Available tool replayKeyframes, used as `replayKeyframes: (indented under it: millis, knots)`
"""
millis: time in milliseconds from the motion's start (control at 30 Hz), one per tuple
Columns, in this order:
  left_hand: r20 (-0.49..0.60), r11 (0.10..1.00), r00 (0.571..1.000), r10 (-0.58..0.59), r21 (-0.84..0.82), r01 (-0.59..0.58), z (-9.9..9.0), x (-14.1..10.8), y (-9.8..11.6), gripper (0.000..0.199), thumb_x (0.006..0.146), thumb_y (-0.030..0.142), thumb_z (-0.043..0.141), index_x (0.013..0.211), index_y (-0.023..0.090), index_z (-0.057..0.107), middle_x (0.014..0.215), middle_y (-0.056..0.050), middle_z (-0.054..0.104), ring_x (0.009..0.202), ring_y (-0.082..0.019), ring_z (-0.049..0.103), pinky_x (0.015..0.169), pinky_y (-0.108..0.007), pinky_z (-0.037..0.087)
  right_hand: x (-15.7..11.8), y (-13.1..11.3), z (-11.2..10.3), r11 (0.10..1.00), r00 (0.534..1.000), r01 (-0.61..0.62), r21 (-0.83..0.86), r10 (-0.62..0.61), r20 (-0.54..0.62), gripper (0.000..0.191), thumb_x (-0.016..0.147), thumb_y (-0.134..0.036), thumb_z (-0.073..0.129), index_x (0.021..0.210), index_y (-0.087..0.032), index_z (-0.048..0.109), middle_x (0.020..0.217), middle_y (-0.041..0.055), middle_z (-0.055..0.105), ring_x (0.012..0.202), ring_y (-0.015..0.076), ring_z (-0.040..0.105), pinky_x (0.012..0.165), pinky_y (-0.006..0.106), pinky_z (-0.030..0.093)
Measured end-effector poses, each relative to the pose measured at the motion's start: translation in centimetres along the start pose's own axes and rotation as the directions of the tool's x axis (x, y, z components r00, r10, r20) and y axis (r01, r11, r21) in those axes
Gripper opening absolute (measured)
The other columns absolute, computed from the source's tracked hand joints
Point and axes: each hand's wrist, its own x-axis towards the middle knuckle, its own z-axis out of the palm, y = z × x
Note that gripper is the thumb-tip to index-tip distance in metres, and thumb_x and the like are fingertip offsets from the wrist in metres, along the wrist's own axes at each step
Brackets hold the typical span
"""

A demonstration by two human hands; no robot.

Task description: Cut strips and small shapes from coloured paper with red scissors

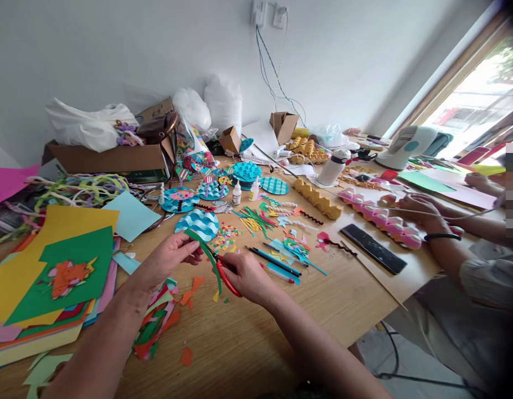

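Red scissors, green strip
From here I've the left hand pinching the strip, the right hand gripping the scissors

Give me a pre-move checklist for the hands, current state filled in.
1. Green paper strip pinched in left hand: ok.
2. Red-handled scissors gripped in right hand: ok.
3. Scissors open or closed: cannot tell, too small to read.
4. Table around the hands free of offcuts: not ok, paper scraps lie near the left forearm.
5. Co-worker's hand away from scissors: ok, over by the pink carton strip.
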Motion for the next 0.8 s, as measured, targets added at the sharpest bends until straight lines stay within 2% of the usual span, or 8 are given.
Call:
replayKeyframes:
  millis: [300, 633, 800]
  knots:
    - [0.092, 1.0, 0.996, 0.009, 0.002, -0.01, 0.05, 0.32, -0.75, 0.016, 0.071, 0.033, 0.061, 0.067, 0.018, 0.062, 0.065, -0.001, 0.066, 0.062, -0.014, 0.061, 0.063, -0.027, 0.05, 0.03, 0.08, 0.16, 1.0, 1.0, 0.014, 0.001, -0.014, 0.002, 0.023, 0.081, -0.024, 0.047, 0.06, -0.016, 0.047, 0.052, -0.0055, 0.037, 0.049, 0.0064, 0.029, 0.048, 0.02, 0.021]
    - [0.104, 1.0, 0.995, 0.0, -0.008, 0.001, 0.11, 0.39, -0.89, 0.016, 0.073, 0.032, 0.061, 0.068, 0.017, 0.062, 0.065, -0.001, 0.066, 0.063, -0.013, 0.061, 0.063, -0.026, 0.05, -0.08, 0.17, 0.12, 1.0, 1.0, -0.016, -0.02, 0.016, -0.018, 0.021, 0.078, -0.022, 0.051, 0.059, -0.016, 0.047, 0.05, -0.0059, 0.035, 0.049, 0.0067, 0.026, 0.048, 0.02, 0.019]
    - [0.058, 1.0, 0.998, 0.008, -0.014, -0.008, 0.05, 0.1, -0.35, 0.015, 0.073, 0.033, 0.061, 0.071, 0.017, 0.06, 0.067, 0.0, 0.065, 0.065, -0.013, 0.061, 0.064, -0.026, 0.05, -0.12, 0.13, 0.04, 1.0, 1.0, -0.023, -0.02, 0.023, -0.016, 0.021, 0.079, -0.022, 0.051, 0.059, -0.016, 0.047, 0.05, -0.0055, 0.036, 0.049, 0.0068, 0.027, 0.048, 0.021, 0.019]
